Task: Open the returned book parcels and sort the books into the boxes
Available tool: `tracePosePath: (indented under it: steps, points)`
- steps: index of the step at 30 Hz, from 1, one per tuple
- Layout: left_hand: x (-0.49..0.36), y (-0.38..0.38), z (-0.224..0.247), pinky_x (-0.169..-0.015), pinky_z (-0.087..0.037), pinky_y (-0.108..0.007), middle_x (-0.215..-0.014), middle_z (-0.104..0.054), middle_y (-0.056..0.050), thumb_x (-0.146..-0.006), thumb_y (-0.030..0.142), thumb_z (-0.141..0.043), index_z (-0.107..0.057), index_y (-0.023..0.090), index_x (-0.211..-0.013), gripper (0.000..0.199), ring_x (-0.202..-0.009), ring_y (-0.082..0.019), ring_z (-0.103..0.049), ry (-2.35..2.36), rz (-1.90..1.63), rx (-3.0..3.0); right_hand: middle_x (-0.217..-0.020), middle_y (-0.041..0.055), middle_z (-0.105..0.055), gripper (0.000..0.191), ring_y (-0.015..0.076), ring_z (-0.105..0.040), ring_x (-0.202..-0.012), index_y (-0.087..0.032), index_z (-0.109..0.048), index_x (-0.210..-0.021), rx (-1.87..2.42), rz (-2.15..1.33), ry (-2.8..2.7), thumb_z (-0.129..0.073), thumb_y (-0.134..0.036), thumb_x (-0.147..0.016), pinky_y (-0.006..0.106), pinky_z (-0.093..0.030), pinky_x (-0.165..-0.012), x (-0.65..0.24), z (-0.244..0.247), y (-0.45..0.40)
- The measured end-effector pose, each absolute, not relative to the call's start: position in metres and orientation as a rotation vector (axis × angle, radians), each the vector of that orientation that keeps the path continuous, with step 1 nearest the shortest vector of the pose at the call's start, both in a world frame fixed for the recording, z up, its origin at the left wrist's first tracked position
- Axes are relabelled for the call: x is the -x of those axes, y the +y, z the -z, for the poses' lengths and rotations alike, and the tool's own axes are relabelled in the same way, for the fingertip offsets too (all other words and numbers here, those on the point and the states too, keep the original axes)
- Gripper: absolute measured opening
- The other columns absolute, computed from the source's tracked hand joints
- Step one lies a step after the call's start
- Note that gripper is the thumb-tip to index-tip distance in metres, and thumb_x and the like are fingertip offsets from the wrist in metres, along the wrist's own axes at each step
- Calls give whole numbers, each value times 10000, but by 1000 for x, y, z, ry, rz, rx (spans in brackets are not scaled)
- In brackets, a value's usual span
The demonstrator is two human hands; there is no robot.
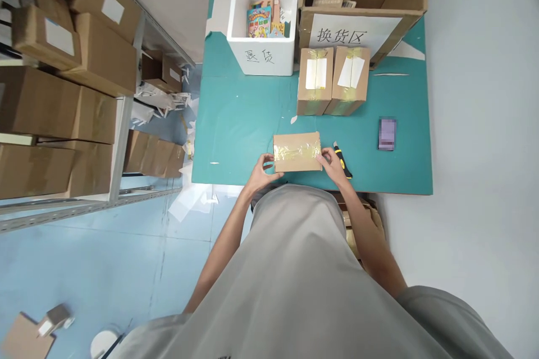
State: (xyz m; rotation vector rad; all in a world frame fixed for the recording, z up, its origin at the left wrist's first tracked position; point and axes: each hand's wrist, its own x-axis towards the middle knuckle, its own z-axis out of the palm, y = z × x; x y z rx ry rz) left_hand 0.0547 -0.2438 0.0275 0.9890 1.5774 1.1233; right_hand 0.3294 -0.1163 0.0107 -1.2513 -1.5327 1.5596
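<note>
A small taped cardboard carton (297, 151) lay near the front edge of a green-covered tabletop (236, 118), its long sides running left to right between a worker's bare hands. The left hand (259, 176) grasped the near left corner, fingers curled at the end and thumb along the near edge; the right hand (334, 167) grasped the opposite end, fingertips against the taped upper face. How firmly either pressed could not be told. Glossy tape already covered the top, and the carton appeared closed, with no raised flap or contents in view. No label showed on that face; the hidden underside could not be judged, nor could how much handling was left. Just beside the right hand, a black-and-yellow utility knife (343, 162) lay unheld. Farther right was a purple rectangular item (387, 134), blurred beyond identification. Beyond the hands, two taped cartons bearing white labels, one on the left (307, 102) and one on the right (344, 106), stood side by side before a large open cardboard box (304, 31) with a handwritten sign. To its left, a white foam bin (269, 69) held colorful printed booklets (258, 22).
</note>
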Motion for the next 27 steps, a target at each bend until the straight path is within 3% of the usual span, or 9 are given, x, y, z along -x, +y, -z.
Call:
tracePosePath:
  steps: [4, 9, 14, 27]
  points:
    - [-52, -241, -31, -1092, -561, -497, -1402, -649, -140, -842, 448, -773, -621, 228, -1249, 488, -1361, -312, -616, 1549, -1147, -849, -1015, 42, -657, 514, 251, -655, -1053, -268, -543, -990, 1313, -1538, -1521, -668, -750, -863, 390, -534, -974, -328, -15, -118]
    - [-52, -231, -19, -1039, -604, -527, -1368, -702, -153, -801, 394, -744, -667, 205, -1258, 501, -1316, -333, -662, 1563, -1212, -807, -1027, 57, -672, 540, 257, -664, -1067, -267, -533, -1007, 1356, -1532, -1571, -629, -779, -864, 386, -549, -956, -326, -19, -117]
    - [-50, -233, -23, -1146, -542, -513, -1378, -702, -109, -852, 305, -654, -713, 216, -1303, 463, -1331, -291, -654, 1617, -1203, -1020, -1068, 66, -668, 510, 250, -659, -1094, -268, -528, -1021, 1328, -1553, -1593, -635, -748, -885, 355, -555, -920, -326, -20, -117]
    - [-65, -226, -48, -1074, -560, -469, -1293, -643, -116, -746, 127, -588, -655, 194, -1306, 569, -1212, -285, -640, 1880, -1115, -1262, -1128, 90, -666, 555, 265, -643, -1160, -266, -562, -1095, 1345, -1517, -1673, -572, -788, -905, 401, -547, -1028, -329, -16, -118]
